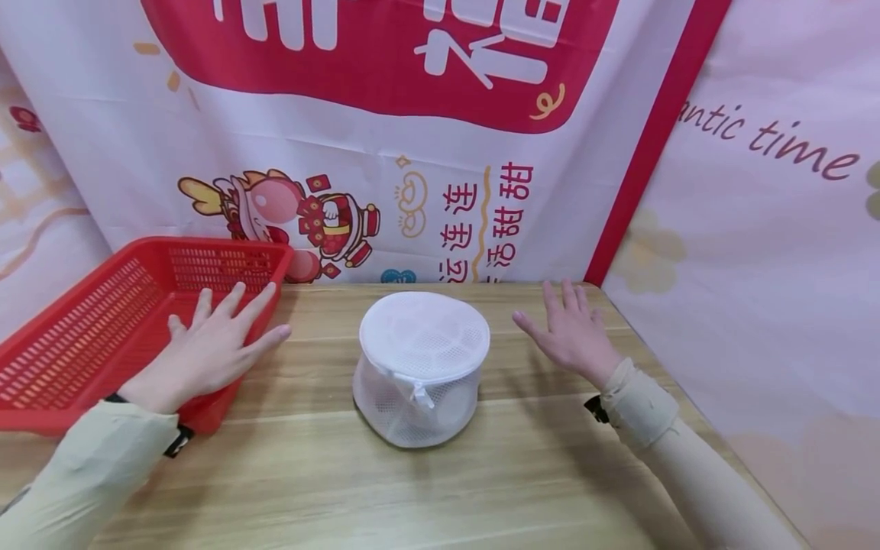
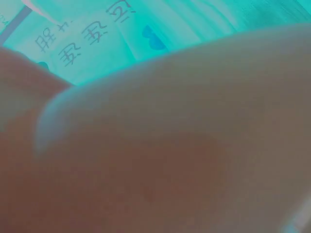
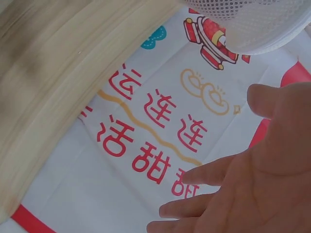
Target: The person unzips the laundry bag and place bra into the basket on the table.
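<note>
In my head view, a white mesh bag (image 1: pixel 422 359) stands on the table (image 1: pixel 296 481) between the person's two hands, near neither side wall. Nothing is gripped. The left hand (image 1: pixel 206 347), fingers spread, hangs over the right side of the red basket (image 1: pixel 213 243); I can't tell whether it touches the rim. The right hand (image 1: pixel 574 336) hovers above the table to the right of the bag, fingers spread too, well apart from the mesh. I judge that this wide, even pose leaves the bag unobstructed between the palms, and that the basket sits at the far left so the middle of the table is free for handwork.

The bag is a squat drum resting on its base, its round top facing up. I see no clear long axis across it; the upright axis is the one I would go by, and it looks shorter than the drum is wide. The zip pull (image 1: pixel 421 395) hangs on the near side, so I take that as its front. Something pale shows dimly inside, too veiled to name.

My left wrist view is mostly a blurred shape; it tells me nothing about that grip.

In my right wrist view, the thumb stands away from the fingers, with a gap between it and the bag.
</note>
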### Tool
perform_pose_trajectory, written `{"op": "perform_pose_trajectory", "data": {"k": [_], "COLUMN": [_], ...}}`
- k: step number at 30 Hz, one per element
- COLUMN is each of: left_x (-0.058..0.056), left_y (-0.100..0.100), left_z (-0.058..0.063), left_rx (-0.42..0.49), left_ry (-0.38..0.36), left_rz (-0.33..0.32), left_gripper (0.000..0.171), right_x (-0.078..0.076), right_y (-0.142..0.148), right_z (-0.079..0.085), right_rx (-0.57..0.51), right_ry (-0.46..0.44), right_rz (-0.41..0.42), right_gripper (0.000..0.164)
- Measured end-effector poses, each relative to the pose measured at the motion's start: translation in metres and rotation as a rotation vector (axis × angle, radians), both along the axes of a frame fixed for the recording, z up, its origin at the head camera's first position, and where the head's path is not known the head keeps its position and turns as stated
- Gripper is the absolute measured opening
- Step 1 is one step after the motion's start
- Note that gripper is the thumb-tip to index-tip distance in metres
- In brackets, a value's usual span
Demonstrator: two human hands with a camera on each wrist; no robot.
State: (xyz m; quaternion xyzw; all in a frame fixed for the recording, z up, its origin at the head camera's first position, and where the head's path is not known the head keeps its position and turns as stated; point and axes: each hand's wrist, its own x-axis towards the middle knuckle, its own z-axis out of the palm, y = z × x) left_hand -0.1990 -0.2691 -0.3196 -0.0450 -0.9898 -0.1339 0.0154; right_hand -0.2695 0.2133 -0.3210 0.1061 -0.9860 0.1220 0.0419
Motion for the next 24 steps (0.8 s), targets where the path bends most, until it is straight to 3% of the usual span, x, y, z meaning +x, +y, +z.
{"op": "perform_pose_trajectory", "data": {"k": [9,24], "left_x": [0.0,0.003], "left_y": [0.015,0.032], "left_z": [0.007,0.011], "left_rx": [0.008,0.039], "left_ry": [0.023,0.065], "left_rz": [-0.036,-0.076], "left_gripper": [0.097,0.089], "right_x": [0.005,0.007], "right_y": [-0.01,-0.021], "right_z": [0.004,-0.001], "right_rx": [-0.021,-0.087], "right_ry": [0.027,0.076], "right_rz": [0.022,0.09], "right_gripper": [0.096,0.092]}}
